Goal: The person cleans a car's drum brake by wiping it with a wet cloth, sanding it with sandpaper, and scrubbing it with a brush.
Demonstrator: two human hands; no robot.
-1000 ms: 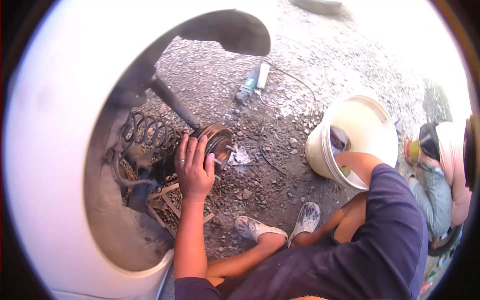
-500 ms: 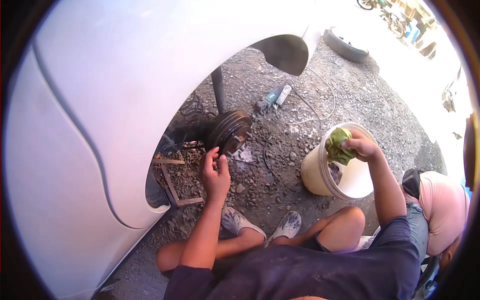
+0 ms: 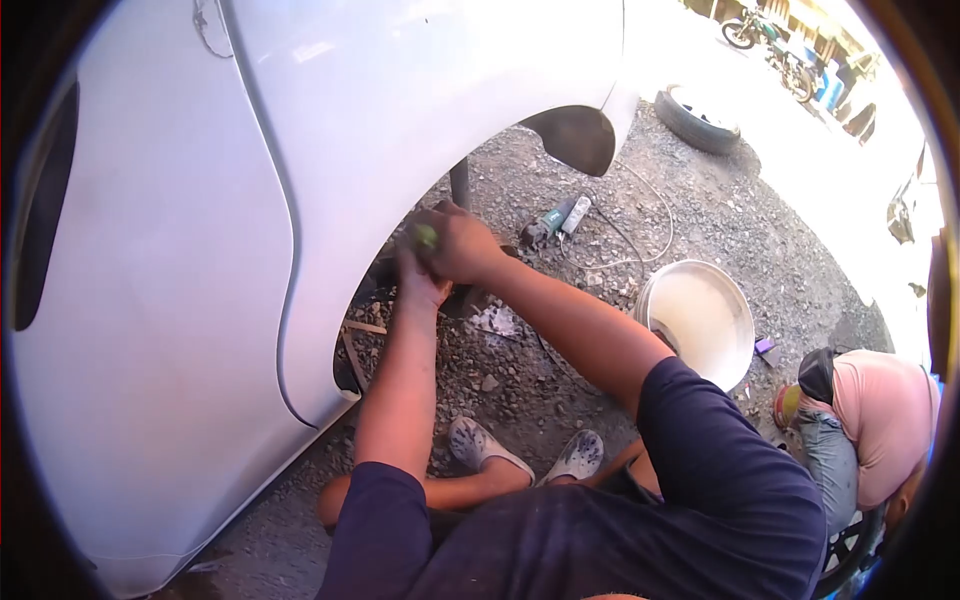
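My right hand (image 3: 462, 245) is closed on a green cloth (image 3: 426, 238), of which a small part shows. It is held at the wheel arch of the white car (image 3: 330, 180), in front of the wheel hub (image 3: 460, 300), which is mostly hidden by my hands and forearms. Just below and left of it, my left hand (image 3: 422, 280) meets the right one; its fingers are hidden and blurred. The white bucket (image 3: 742, 330) stands on the gravel at the right of my right arm.
A green power tool (image 3: 545, 225) with a cable lies on the gravel behind the hub. Farther back lies a tire (image 3: 697, 125). Another person (image 3: 880, 415) in a pink top is at the right edge. Motorcycles (image 3: 765, 45) stand far off.
My right hand has moved left from the bucket to the hub with the green cloth, meeting my left hand. The view has shifted, showing more of the car's side.
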